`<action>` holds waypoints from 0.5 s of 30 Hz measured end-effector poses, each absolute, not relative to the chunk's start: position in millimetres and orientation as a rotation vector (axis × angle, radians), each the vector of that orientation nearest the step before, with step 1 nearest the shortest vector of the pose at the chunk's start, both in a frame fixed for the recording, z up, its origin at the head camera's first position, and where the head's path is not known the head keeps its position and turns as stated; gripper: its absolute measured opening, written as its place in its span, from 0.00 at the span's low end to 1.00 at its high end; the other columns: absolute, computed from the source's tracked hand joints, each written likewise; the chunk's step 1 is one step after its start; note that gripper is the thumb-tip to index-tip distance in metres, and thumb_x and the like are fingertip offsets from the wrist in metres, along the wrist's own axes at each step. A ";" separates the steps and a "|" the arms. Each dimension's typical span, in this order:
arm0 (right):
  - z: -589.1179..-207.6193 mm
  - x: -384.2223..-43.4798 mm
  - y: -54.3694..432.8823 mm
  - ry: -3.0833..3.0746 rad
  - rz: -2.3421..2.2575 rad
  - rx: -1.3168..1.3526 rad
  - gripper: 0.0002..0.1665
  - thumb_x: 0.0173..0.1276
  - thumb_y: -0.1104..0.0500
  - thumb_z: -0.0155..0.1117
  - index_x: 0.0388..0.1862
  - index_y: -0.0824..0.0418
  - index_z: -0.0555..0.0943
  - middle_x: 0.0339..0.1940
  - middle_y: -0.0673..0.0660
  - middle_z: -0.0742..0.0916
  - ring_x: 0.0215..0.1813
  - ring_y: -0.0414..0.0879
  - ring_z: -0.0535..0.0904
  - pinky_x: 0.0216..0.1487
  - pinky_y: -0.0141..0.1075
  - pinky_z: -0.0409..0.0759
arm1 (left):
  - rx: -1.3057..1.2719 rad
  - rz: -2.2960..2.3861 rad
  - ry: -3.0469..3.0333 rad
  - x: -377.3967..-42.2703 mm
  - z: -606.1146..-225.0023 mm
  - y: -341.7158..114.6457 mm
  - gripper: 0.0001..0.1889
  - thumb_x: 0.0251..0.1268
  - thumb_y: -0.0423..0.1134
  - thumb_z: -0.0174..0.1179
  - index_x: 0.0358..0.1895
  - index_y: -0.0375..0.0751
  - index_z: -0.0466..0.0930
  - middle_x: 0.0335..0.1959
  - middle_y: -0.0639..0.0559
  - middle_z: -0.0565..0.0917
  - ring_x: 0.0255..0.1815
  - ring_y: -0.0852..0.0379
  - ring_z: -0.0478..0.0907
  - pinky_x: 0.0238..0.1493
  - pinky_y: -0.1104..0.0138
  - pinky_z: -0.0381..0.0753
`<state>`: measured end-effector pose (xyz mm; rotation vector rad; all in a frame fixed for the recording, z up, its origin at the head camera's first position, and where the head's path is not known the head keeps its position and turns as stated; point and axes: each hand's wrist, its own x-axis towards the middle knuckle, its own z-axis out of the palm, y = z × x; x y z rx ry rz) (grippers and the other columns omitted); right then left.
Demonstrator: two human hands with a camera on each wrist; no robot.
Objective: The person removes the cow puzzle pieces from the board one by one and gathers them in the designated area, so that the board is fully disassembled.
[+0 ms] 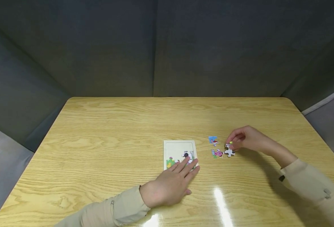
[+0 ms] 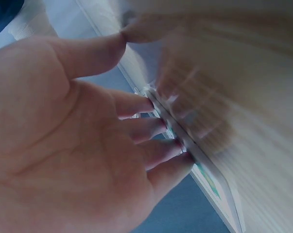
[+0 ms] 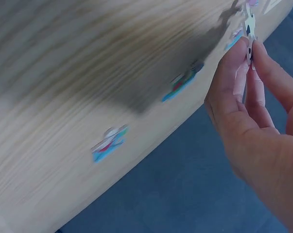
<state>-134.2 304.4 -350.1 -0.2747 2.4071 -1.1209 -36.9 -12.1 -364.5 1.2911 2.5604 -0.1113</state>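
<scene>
My left hand (image 1: 171, 183) lies with its fingers extended over the lower part of a shallow puzzle tray (image 1: 165, 154). In the left wrist view its fingertips (image 2: 171, 145) rest at the tray's edge. A green puzzle piece (image 1: 169, 162) and a black-and-white one (image 1: 187, 154) sit in the tray, partly covered by the fingers. My right hand (image 1: 245, 138) pinches a white puzzle piece with black patches (image 1: 229, 152) between thumb and fingers. In the right wrist view this piece stands edge-on, raised over the table.
A blue piece (image 1: 213, 140) and a pink piece (image 1: 216, 153) lie between the tray and my right hand. The right wrist view shows further blue-edged pieces (image 3: 110, 143) on the wooden table (image 1: 107, 132). Dark partitions (image 1: 155, 50) stand behind the table.
</scene>
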 end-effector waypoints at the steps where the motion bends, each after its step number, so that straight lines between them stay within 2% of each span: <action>1: -350.4 -133.4 307.2 2.410 -1.119 -0.271 0.10 0.62 0.67 0.69 0.42 0.70 0.83 0.31 0.58 0.86 0.33 0.45 0.81 0.37 0.39 0.83 | 1.289 -0.107 2.560 -36.8 -364.4 -12.0 0.35 0.78 0.52 0.43 0.79 0.42 0.45 0.80 0.47 0.42 0.79 0.48 0.38 0.75 0.59 0.51; 11: -358.2 -125.3 319.7 2.582 -0.966 -0.281 0.09 0.61 0.65 0.72 0.40 0.66 0.85 0.33 0.54 0.85 0.36 0.44 0.79 0.34 0.34 0.80 | 1.292 -0.118 2.566 -36.2 -363.8 -11.8 0.35 0.78 0.52 0.43 0.79 0.42 0.46 0.80 0.46 0.43 0.79 0.48 0.39 0.75 0.59 0.51; 15: -359.7 -121.8 318.0 2.674 -0.900 -0.317 0.09 0.58 0.65 0.74 0.38 0.64 0.85 0.32 0.52 0.86 0.35 0.45 0.81 0.33 0.32 0.80 | 1.293 -0.123 2.565 -36.4 -363.5 -11.7 0.35 0.78 0.52 0.43 0.79 0.41 0.45 0.80 0.46 0.42 0.79 0.48 0.39 0.75 0.59 0.51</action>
